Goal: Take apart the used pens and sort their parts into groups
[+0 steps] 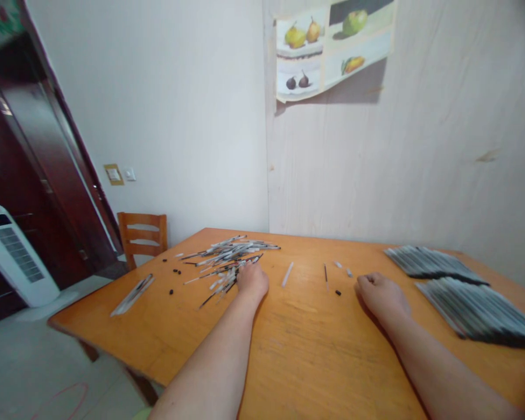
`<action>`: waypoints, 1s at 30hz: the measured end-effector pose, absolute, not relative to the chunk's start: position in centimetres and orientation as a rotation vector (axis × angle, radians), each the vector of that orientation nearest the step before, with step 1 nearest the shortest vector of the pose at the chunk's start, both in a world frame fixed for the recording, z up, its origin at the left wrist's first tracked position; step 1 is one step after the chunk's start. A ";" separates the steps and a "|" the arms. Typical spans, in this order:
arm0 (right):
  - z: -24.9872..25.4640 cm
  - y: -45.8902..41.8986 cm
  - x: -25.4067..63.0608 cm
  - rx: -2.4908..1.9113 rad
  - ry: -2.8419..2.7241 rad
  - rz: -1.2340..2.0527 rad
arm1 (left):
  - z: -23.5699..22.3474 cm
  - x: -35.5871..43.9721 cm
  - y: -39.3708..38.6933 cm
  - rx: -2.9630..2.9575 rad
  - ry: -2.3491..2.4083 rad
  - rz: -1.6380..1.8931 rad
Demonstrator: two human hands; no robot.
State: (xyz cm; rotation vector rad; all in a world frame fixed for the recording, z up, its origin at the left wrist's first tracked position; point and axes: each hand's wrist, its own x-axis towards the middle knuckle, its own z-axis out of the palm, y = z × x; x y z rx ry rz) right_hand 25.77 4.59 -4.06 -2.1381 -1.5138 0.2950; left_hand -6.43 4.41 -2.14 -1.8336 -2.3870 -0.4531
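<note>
My left hand (252, 279) rests on the wooden table (315, 350) at the near edge of a loose heap of pen parts (227, 256), its fingers curled among the thin black and white sticks; what it grips, if anything, is hidden. My right hand (378, 290) lies on the table as a loose fist, with nothing visible in it. Between the hands lie a white pen tube (287, 273), a thin dark refill (326, 274), two small grey tips (343, 268) and a small black cap (338, 292).
Two fanned stacks of packed pens (455, 291) lie at the table's right. A flat clear packet (133, 294) and several black caps (172, 274) sit at the left. Behind the table stand a wooden chair (142, 236), a white heater (13, 254) and a dark door.
</note>
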 end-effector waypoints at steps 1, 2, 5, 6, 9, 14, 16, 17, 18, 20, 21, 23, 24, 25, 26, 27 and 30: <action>-4.0 4.6 25.7 -2.147 -1.512 0.302 | -2.1 -6.7 4.4 -1.839 -2.378 -0.446; -4.0 4.6 25.7 -2.154 -1.511 0.306 | -2.1 -7.1 4.4 -1.843 -2.366 -0.443; -3.9 4.6 25.7 -2.161 -1.506 0.313 | -2.1 -8.1 4.2 -1.842 -2.342 -0.440; -3.9 4.6 25.7 -2.156 -1.506 0.313 | -2.2 -8.3 4.2 -1.841 -2.337 -0.440; -4.0 4.7 25.9 -2.138 -1.517 0.309 | -2.3 -8.9 4.1 -1.854 -2.314 -0.451; -4.2 4.8 26.0 -2.134 -1.544 0.278 | -2.4 -9.6 4.5 -1.907 -2.270 -0.490; -4.3 4.8 26.1 -2.121 -1.548 0.278 | -2.3 -9.8 4.7 -1.919 -2.257 -0.505; -4.3 4.8 26.1 -2.115 -1.549 0.281 | -2.2 -10.0 4.8 -1.920 -2.251 -0.519; -4.3 4.9 26.2 -2.112 -1.549 0.284 | -2.1 -10.2 4.8 -1.919 -2.244 -0.540; -4.4 4.9 26.3 -2.117 -1.546 0.287 | -1.8 -10.7 4.9 -1.909 -2.221 -0.598; -4.4 5.0 26.3 -2.120 -1.546 0.289 | -1.6 -11.0 5.0 -1.902 -2.203 -0.629; -4.5 5.0 26.4 -2.121 -1.547 0.288 | -1.3 -12.0 5.0 -1.879 -2.173 -0.661; -4.5 5.0 26.4 -2.117 -1.551 0.288 | -1.2 -12.6 5.1 -1.860 -2.166 -0.662; -4.6 5.0 26.5 -2.113 -1.556 0.288 | -1.0 -13.3 5.1 -1.831 -2.174 -0.653; -4.6 5.0 26.5 -2.111 -1.559 0.289 | -0.9 -14.0 5.1 -1.795 -2.190 -0.643; -4.6 5.0 26.5 -2.113 -1.561 0.290 | -0.8 -14.8 5.2 -1.746 -2.222 -0.633; -4.5 4.8 26.4 -2.130 -1.548 0.299 | -0.7 -17.4 5.2 -1.608 -2.314 -0.598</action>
